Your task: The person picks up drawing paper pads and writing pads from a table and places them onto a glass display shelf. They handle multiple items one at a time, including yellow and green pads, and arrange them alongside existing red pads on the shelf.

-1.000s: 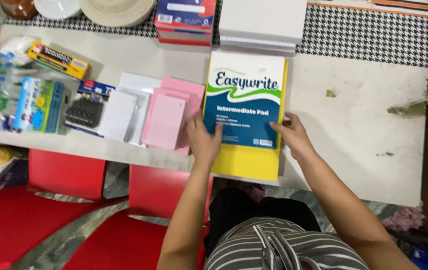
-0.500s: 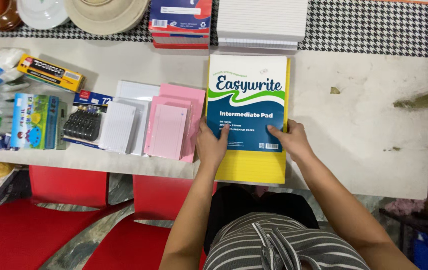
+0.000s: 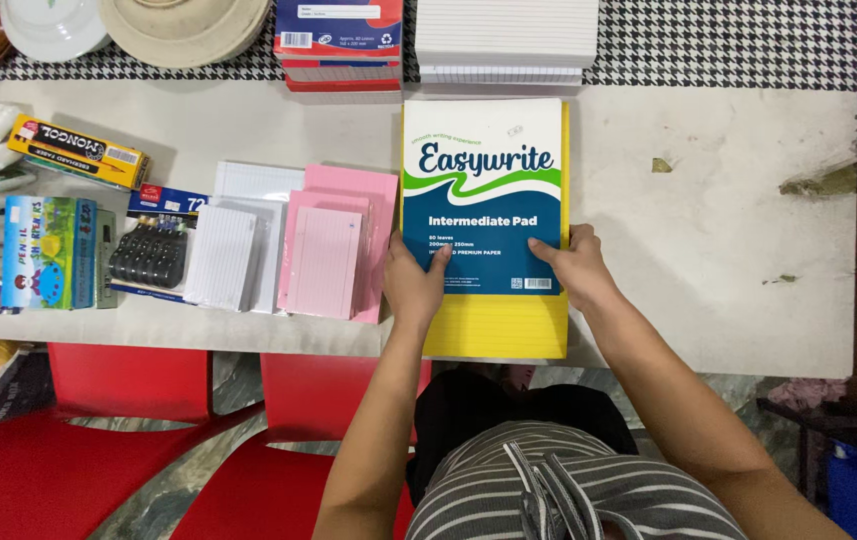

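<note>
The white table (image 3: 708, 230) carries everything, and the writing pad (image 3: 483, 195) with its blue, green and white cover lies at its middle, on a yellow lined pad (image 3: 493, 325) that juts past the near edge. Left of the writing pad sit the pink notepads (image 3: 333, 250), then the white index cards (image 3: 228, 250). Beyond its far edge lies a ream of lined paper (image 3: 506, 35).

The left hand (image 3: 413, 285) lies flat at the writing pad's lower left corner, fingers pressed together, thumb on the cover. The right hand (image 3: 573, 268) clasps the lower right edge, thumb across the cover, fingers curled around the side.

Since half a second ago, both hands have kept their grip; the pad has hardly shifted.
</note>
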